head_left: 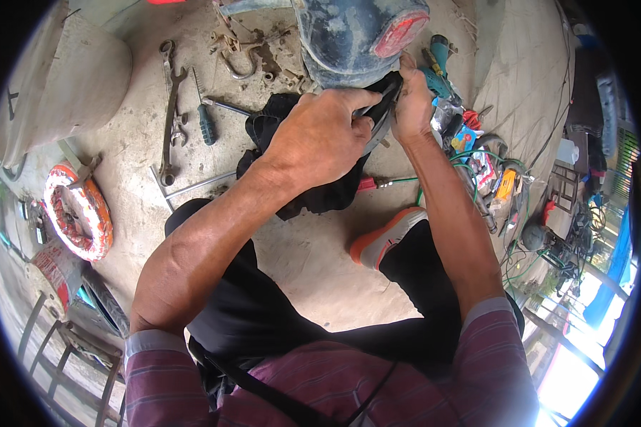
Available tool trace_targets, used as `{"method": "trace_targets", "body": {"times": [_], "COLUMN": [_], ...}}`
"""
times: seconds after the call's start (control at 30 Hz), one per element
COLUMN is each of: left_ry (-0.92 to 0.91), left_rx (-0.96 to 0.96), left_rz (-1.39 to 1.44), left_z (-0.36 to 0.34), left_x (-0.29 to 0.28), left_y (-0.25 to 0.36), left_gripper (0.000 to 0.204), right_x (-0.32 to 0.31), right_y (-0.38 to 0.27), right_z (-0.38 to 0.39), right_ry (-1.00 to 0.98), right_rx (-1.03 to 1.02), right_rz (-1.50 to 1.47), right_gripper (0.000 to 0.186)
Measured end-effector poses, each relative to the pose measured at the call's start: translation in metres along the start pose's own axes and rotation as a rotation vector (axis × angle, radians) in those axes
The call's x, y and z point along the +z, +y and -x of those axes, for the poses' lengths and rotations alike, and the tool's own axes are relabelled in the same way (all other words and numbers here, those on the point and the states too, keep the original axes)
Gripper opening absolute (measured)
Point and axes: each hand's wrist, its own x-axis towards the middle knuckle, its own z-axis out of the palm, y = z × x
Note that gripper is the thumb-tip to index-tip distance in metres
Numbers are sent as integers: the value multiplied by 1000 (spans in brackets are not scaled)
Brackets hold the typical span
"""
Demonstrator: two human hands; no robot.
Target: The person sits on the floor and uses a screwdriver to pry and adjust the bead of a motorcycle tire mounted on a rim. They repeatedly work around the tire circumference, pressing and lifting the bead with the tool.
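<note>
My left hand point(319, 132) reaches in from the left. Its index finger and thumb press on a black, curved, tyre-like piece point(386, 96) with a grey edge. On the far side of that piece, my right hand point(413, 105) wraps its fingers round the edge, partly hidden. Just beyond both hands stands a dusty blue body point(349, 35) with a red reflector-like patch point(403, 33). Beneath my left hand lies crumpled black cloth point(327, 193). What sits between my fingertips is too small to make out.
Left on the concrete floor lie long wrenches point(169, 121), a screwdriver point(206, 124) and a T-shaped metal bar point(192, 186). A wrapped orange-and-white ring point(78, 212) is farther left. Cluttered parts and a green hose point(470, 154) lie right. My shoe point(388, 238) stands near the middle.
</note>
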Motion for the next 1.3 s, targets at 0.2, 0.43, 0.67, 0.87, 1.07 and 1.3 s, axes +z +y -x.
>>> {"method": "trace_targets", "body": {"times": [0.2, 0.43, 0.67, 0.87, 1.07, 1.3], "left_ry": [95, 92, 7, 62, 80, 195], "left_rx": [94, 47, 39, 23, 75, 217], "left_rz": [3, -161, -11, -212, -113, -90], "left_z": [14, -4, 38, 10, 82, 66], "left_x": [13, 18, 5, 17, 16, 35], "left_y": [-8, 7, -6, 8, -27, -40], "left_gripper": [41, 44, 43, 42, 46, 44], "right_x": [-20, -23, -25, -27, -24, -20], "right_y": [6, 3, 3, 10, 5, 12], "right_z": [-7, -12, -6, -11, -6, -3], "right_ry": [-96, -173, -128, -145, -111, -23], "right_rx": [-107, -35, -143, -42, -112, -153], "right_rz": [132, 73, 178, 54, 129, 194], "right_gripper": [51, 50, 46, 48, 54, 52]}}
